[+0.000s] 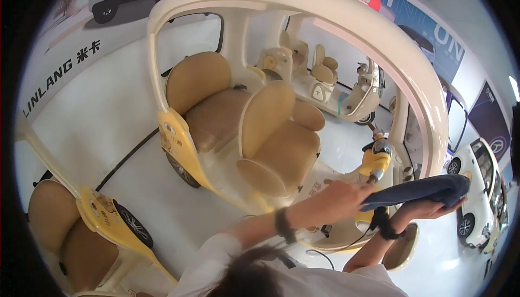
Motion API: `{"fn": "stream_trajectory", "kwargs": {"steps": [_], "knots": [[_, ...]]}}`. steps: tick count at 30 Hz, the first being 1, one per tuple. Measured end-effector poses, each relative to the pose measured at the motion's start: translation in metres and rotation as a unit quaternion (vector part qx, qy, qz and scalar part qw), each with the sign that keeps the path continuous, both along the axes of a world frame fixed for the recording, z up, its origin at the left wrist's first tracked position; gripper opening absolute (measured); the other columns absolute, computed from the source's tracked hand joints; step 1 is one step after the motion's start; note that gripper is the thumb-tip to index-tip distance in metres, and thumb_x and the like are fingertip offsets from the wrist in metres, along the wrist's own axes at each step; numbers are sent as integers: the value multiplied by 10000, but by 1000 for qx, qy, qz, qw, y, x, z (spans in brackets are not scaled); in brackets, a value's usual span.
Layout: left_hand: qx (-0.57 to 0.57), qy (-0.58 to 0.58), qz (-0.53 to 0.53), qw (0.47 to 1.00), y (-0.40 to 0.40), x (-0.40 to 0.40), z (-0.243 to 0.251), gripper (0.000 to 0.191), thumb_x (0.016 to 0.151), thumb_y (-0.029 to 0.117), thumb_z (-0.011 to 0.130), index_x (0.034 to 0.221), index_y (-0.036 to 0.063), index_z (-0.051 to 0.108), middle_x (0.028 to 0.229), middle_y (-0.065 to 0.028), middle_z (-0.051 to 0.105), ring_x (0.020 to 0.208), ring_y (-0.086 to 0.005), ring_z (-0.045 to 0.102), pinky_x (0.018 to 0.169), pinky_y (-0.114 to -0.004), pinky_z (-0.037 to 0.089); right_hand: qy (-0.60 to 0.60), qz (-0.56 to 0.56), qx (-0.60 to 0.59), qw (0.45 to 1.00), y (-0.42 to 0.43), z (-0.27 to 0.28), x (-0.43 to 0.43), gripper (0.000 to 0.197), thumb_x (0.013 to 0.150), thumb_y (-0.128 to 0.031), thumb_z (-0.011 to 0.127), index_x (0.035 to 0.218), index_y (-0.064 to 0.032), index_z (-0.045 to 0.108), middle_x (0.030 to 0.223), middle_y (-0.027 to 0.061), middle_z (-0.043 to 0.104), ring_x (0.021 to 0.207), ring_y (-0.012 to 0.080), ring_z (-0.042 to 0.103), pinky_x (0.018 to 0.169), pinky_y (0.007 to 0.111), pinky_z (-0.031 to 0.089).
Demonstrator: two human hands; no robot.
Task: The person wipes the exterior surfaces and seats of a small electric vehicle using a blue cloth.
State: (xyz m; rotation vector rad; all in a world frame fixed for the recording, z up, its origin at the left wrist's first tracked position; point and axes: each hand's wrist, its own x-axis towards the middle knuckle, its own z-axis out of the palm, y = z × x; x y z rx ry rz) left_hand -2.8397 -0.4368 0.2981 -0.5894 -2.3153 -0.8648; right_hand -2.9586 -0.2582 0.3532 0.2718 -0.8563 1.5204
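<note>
My left hand (350,199) is closed on the near end of a folded dark blue cloth (414,187). Under the cloth's far end, my right hand (432,208) holds it from below, palm up with the fingers extended. Each wrist wears a dark band. Just beyond my left hand is the yellow handlebar housing (374,161) of a small cream and yellow open-sided vehicle. Its padded tan front seat (284,159) stands left of the handlebar, with a tan rear seat (219,114) behind it.
The vehicle's curved cream roof frame (345,8) arches over the seats. A second yellow and cream vehicle (109,219) stands at the lower left. A similar one (357,104) is parked beyond, and a white car (477,191) stands at the right. A cable (325,254) hangs near my arms.
</note>
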Motion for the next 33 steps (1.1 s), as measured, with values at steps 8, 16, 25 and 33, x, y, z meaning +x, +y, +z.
{"fn": "stream_trajectory", "kwargs": {"steps": [8, 16, 25, 33], "knots": [[-6, 154, -55, 987, -98, -10, 45, 340, 800, 82, 644, 1120, 58, 531, 875, -84, 587, 721, -295, 651, 560, -387, 516, 215, -236, 210, 924, -64, 90, -133, 417, 877, 22, 463, 1259, -35, 622, 1271, 120, 624, 1179, 242, 585, 1031, 415, 444], [-40, 35, 157, 986, -261, -39, 49, 404, 829, 89, 599, 1213, 35, 485, 840, -152, 618, 632, -326, 639, 513, -438, 487, 191, -341, 204, 898, -239, 121, -115, 450, 759, 55, 426, 1120, 11, 691, 1166, 106, 697, 1135, 284, 615, 1031, 415, 450], [153, 4, 251, 956, -400, -57, 48, 469, 836, 33, 616, 1268, 105, 450, 929, -256, 625, 858, -471, 607, 706, -530, 474, 278, -293, 272, 873, -416, 146, -83, 541, 680, 96, 444, 1129, -32, 716, 1204, 103, 666, 1132, 266, 589, 1052, 381, 419], [173, 41, 263, 948, -532, -52, 29, 397, 856, 21, 576, 1227, 102, 463, 870, -255, 626, 832, -481, 601, 698, -554, 465, 288, -239, 367, 852, -560, 156, -33, 546, 619, 27, 480, 1095, -43, 738, 1152, 128, 678, 1114, 274, 591, 1043, 381, 416]]}}
